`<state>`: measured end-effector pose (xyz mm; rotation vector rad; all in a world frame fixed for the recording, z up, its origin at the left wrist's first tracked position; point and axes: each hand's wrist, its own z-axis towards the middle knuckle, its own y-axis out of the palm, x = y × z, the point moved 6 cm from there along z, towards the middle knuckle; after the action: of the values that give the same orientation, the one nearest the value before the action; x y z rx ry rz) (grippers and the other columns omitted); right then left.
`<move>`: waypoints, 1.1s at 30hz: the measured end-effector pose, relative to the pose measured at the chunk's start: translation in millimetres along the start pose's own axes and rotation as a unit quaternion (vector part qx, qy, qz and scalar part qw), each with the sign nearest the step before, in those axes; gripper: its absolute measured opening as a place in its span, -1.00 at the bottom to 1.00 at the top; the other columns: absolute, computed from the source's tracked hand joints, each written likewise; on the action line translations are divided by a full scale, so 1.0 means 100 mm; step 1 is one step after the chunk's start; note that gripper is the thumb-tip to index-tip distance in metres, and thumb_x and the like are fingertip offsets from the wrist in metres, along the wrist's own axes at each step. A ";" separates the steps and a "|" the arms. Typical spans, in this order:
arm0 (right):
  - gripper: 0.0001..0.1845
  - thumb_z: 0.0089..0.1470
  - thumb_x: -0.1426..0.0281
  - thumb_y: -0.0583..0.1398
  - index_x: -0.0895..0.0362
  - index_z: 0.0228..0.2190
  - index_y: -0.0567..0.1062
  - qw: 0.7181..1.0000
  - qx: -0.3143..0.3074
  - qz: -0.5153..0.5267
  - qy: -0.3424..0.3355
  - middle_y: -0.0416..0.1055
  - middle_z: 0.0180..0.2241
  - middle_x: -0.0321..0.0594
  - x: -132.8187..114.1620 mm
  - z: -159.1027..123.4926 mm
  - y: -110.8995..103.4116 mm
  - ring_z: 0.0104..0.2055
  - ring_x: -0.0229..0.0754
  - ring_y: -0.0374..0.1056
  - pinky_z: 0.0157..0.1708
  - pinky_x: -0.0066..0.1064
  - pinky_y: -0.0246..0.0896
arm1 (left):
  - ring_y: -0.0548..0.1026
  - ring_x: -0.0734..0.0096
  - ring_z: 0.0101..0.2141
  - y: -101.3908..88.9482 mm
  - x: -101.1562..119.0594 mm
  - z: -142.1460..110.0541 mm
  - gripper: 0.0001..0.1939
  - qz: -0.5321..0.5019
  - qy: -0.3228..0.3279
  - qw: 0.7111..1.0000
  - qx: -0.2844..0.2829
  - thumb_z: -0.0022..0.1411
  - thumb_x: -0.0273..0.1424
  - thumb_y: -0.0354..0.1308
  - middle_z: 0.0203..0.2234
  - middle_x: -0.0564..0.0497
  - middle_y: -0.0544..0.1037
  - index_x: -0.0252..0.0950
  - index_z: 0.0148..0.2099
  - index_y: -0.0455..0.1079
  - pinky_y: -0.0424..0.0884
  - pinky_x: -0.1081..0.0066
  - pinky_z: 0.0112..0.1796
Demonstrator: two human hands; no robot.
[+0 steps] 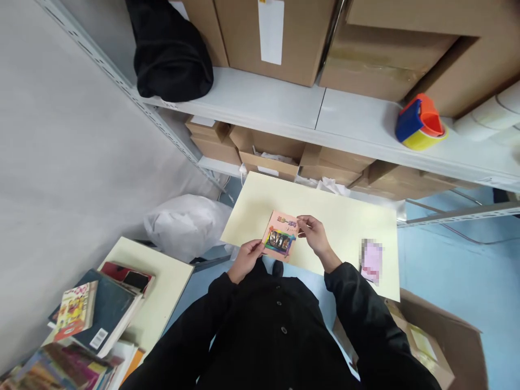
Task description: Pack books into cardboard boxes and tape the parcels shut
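Note:
A thin pink book (280, 235) with a colourful cover picture is held over the near edge of a pale yellow table (337, 211). My left hand (247, 259) grips its lower left corner, fingers closed on it. My right hand (314, 236) pinches its upper right edge. Both sleeves are black.
A blurred pink item (371, 261) lies on the table's right side. A stack of books (91, 317) sits on a second table at lower left. A white bag (182, 225) is on the floor. Shelves behind hold cardboard boxes (284, 32), a black bag (168, 51) and a tape dispenser (420, 123). An open carton (439, 341) stands at lower right.

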<state>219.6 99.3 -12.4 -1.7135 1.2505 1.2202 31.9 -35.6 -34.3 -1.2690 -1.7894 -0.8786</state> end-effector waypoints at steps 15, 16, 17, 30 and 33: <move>-0.60 -0.10 0.08 0.27 0.15 -0.36 0.44 0.994 0.100 0.049 0.017 0.43 -0.47 -0.27 0.01 0.11 0.21 -0.50 -0.28 0.35 -0.50 -0.41 0.27 | 0.47 0.52 -0.48 -0.50 0.10 0.61 -0.45 -0.080 -0.060 0.995 -0.009 -0.23 -0.09 0.43 -0.46 0.05 0.54 -0.32 -0.22 0.48 0.47 0.39 -0.26; -0.61 -0.09 0.09 0.27 0.14 -0.34 0.44 0.993 0.106 0.054 0.015 0.43 -0.47 -0.27 0.02 0.09 0.22 -0.49 -0.28 0.36 -0.49 -0.41 0.28 | 0.47 0.53 -0.48 -0.52 0.12 0.63 -0.47 -0.082 -0.060 0.995 -0.017 -0.23 -0.10 0.43 -0.46 0.06 0.54 -0.31 -0.23 0.48 0.47 0.40 -0.26; -0.61 -0.08 0.10 0.26 0.13 -0.30 0.44 0.992 0.109 0.061 0.015 0.43 -0.47 -0.28 0.04 0.07 0.22 -0.49 -0.27 0.36 -0.49 -0.40 0.28 | 0.47 0.53 -0.48 -0.52 0.13 0.65 -0.47 -0.083 -0.061 0.994 -0.023 -0.23 -0.11 0.43 -0.46 0.06 0.53 -0.30 -0.23 0.49 0.47 0.40 -0.26; -0.43 -0.06 0.21 0.29 0.01 0.03 0.42 0.988 -0.076 0.006 -0.132 0.41 -0.06 -0.11 -0.40 0.12 0.14 -0.06 -0.09 0.38 -0.10 -0.21 0.30 | 0.51 0.43 -0.39 -0.20 0.30 0.51 -0.54 -0.180 -0.103 0.975 -0.081 -0.23 -0.23 0.48 -0.37 -0.05 0.58 -0.33 -0.26 0.52 0.43 0.40 -0.29; -0.43 -0.11 0.19 0.34 0.01 -0.03 0.45 0.975 -0.138 -0.029 -0.173 0.25 0.14 -0.02 -0.54 0.12 0.10 0.15 0.04 0.23 -0.04 -0.18 0.27 | 0.53 0.34 -0.32 -0.05 0.33 0.43 -0.55 -0.173 -0.102 0.973 -0.111 -0.17 -0.21 0.46 -0.30 -0.12 0.59 -0.35 -0.24 0.52 0.43 0.32 -0.23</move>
<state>201.2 124.2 34.2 -1.6198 0.8479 1.6360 12.0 14.0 -26.6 -1.2399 -2.1682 -1.2048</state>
